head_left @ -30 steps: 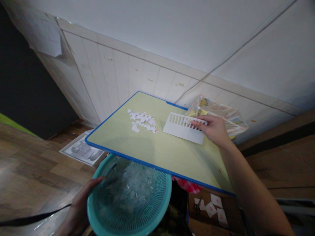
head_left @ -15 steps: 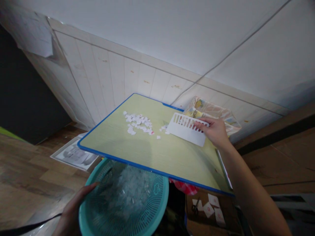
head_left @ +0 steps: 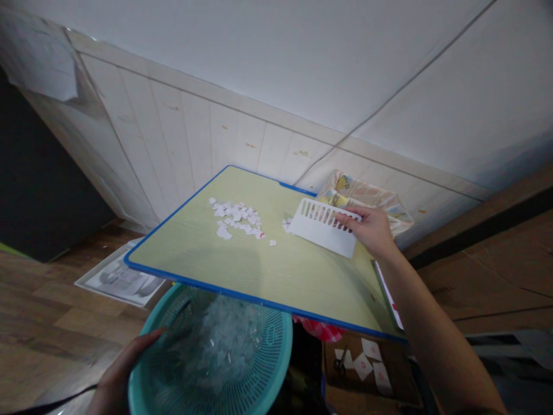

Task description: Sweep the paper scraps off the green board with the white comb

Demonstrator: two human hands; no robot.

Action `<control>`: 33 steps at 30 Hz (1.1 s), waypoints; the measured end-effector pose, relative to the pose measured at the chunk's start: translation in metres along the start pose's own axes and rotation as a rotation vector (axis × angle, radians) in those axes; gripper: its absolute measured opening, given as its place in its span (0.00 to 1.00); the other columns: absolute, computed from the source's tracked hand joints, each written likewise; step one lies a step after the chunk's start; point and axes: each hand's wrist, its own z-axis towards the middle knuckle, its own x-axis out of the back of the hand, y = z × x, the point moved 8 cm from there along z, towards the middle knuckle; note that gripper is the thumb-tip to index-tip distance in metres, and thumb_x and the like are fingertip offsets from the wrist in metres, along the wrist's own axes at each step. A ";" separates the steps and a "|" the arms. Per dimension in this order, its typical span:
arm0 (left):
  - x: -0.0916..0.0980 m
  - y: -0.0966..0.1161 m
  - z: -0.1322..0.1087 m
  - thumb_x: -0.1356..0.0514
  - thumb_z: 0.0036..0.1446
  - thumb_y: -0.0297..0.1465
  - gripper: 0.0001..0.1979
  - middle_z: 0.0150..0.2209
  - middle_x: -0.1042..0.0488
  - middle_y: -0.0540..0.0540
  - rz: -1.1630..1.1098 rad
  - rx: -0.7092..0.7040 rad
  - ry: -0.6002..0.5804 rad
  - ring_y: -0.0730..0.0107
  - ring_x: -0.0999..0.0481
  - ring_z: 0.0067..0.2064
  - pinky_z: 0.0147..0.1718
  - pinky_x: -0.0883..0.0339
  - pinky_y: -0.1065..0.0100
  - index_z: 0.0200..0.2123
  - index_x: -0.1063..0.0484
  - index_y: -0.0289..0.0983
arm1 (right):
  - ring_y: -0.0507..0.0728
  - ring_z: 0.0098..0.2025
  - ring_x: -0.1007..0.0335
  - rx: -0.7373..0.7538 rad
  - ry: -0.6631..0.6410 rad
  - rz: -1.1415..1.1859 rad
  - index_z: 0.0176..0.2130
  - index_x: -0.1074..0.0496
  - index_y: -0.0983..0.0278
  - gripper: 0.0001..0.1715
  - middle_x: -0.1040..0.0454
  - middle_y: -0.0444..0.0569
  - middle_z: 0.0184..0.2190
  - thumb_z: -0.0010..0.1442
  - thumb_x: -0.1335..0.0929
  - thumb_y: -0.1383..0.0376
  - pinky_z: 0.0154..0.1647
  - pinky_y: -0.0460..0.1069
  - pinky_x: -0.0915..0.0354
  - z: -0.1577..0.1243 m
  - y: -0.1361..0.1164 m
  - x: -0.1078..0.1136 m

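My right hand grips a flat white plastic piece with a row of slots, held low over the right part of the tabletop. A few paper scraps show at its left edge. Farther left lies a loose pile of small white paper pieces, and a single scrap sits between the two. With its thumb over the rim, my left hand holds a turquoise plastic basket below the table's front edge. Clear, shiny bits fill part of the basket.
The yellow-green table has a blue rim. Behind its right side stands a container with a patterned plastic liner, against the wall. Below are scissors and several white cards. A shallow picture box lies on the floor at left.
The whole view has shifted slightly left. My right hand still holds the slotted piece at nearly the same spot on the table, and my left hand still holds the basket.
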 end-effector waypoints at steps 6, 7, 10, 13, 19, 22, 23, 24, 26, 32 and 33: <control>-0.007 0.004 -0.007 0.29 0.42 0.30 0.02 0.24 0.15 0.50 0.055 -0.062 0.051 0.62 0.17 0.23 0.24 0.22 0.71 0.22 0.17 0.43 | 0.56 0.25 0.26 -0.005 0.003 0.094 0.36 0.17 0.65 0.23 0.19 0.49 0.27 0.51 0.24 0.49 0.27 0.49 0.34 -0.014 -0.009 0.003; -0.006 0.003 -0.007 0.29 0.43 0.30 0.02 0.24 0.15 0.50 0.056 -0.064 0.054 0.62 0.17 0.24 0.24 0.22 0.72 0.22 0.17 0.43 | 0.57 0.25 0.26 -0.022 -0.025 0.130 0.36 0.17 0.65 0.23 0.19 0.49 0.26 0.51 0.24 0.49 0.27 0.49 0.33 -0.018 -0.010 -0.004; -0.003 0.003 -0.006 0.30 0.46 0.30 0.04 0.24 0.15 0.52 0.065 -0.064 0.078 0.63 0.17 0.23 0.24 0.22 0.71 0.22 0.19 0.45 | 0.57 0.25 0.26 -0.071 -0.078 0.203 0.37 0.17 0.65 0.23 0.18 0.50 0.27 0.50 0.23 0.49 0.27 0.50 0.32 -0.023 -0.008 -0.023; -0.004 0.004 -0.007 0.30 0.46 0.28 0.05 0.23 0.15 0.52 0.056 -0.062 0.072 0.61 0.17 0.23 0.22 0.22 0.69 0.23 0.20 0.45 | 0.58 0.26 0.25 -0.082 -0.088 0.207 0.37 0.17 0.65 0.23 0.18 0.50 0.27 0.49 0.23 0.49 0.27 0.50 0.32 -0.022 -0.002 -0.029; -0.011 0.003 -0.015 0.30 0.42 0.26 0.06 0.21 0.16 0.53 0.003 -0.033 0.050 0.61 0.18 0.22 0.21 0.23 0.70 0.24 0.20 0.43 | 0.57 0.24 0.26 0.003 -0.035 -0.015 0.37 0.17 0.65 0.23 0.19 0.49 0.26 0.52 0.25 0.49 0.24 0.50 0.34 -0.011 0.000 0.002; -0.009 0.004 -0.013 0.29 0.40 0.27 0.05 0.22 0.16 0.52 -0.007 -0.037 0.045 0.61 0.18 0.22 0.22 0.23 0.71 0.23 0.20 0.42 | 0.57 0.24 0.27 0.048 -0.009 -0.117 0.37 0.17 0.65 0.22 0.19 0.49 0.25 0.54 0.26 0.49 0.25 0.50 0.34 -0.008 -0.008 0.014; -0.008 0.004 -0.011 0.29 0.40 0.27 0.05 0.22 0.16 0.51 0.004 -0.036 0.044 0.60 0.17 0.22 0.23 0.23 0.71 0.24 0.19 0.41 | 0.58 0.24 0.26 0.053 0.008 -0.124 0.37 0.17 0.65 0.22 0.19 0.49 0.26 0.54 0.26 0.49 0.25 0.50 0.34 -0.006 -0.011 0.015; -0.006 0.003 -0.009 0.29 0.41 0.27 0.04 0.22 0.16 0.50 0.019 -0.031 0.045 0.59 0.17 0.23 0.23 0.22 0.70 0.24 0.19 0.41 | 0.58 0.25 0.26 0.056 0.026 -0.124 0.37 0.17 0.65 0.22 0.19 0.49 0.26 0.54 0.26 0.49 0.26 0.50 0.34 -0.005 -0.013 0.014; -0.002 0.002 -0.005 0.29 0.42 0.28 0.03 0.24 0.15 0.48 0.058 -0.022 0.049 0.57 0.17 0.24 0.25 0.21 0.67 0.25 0.18 0.39 | 0.58 0.25 0.26 0.058 0.068 -0.109 0.37 0.17 0.66 0.23 0.19 0.50 0.26 0.53 0.26 0.50 0.26 0.50 0.34 -0.003 -0.018 0.007; 0.003 0.003 -0.001 0.30 0.43 0.27 0.06 0.24 0.15 0.51 0.034 -0.027 0.046 0.56 0.16 0.25 0.26 0.21 0.66 0.28 0.18 0.43 | 0.58 0.26 0.26 0.064 0.059 -0.093 0.37 0.17 0.65 0.21 0.19 0.50 0.26 0.56 0.28 0.50 0.26 0.50 0.36 -0.001 -0.026 -0.025; 0.003 0.003 -0.002 0.30 0.44 0.27 0.07 0.23 0.15 0.51 0.032 -0.034 0.050 0.56 0.16 0.25 0.26 0.21 0.65 0.30 0.17 0.44 | 0.58 0.25 0.26 0.060 0.045 -0.088 0.37 0.17 0.65 0.21 0.18 0.50 0.26 0.56 0.28 0.50 0.26 0.50 0.36 -0.003 -0.028 -0.029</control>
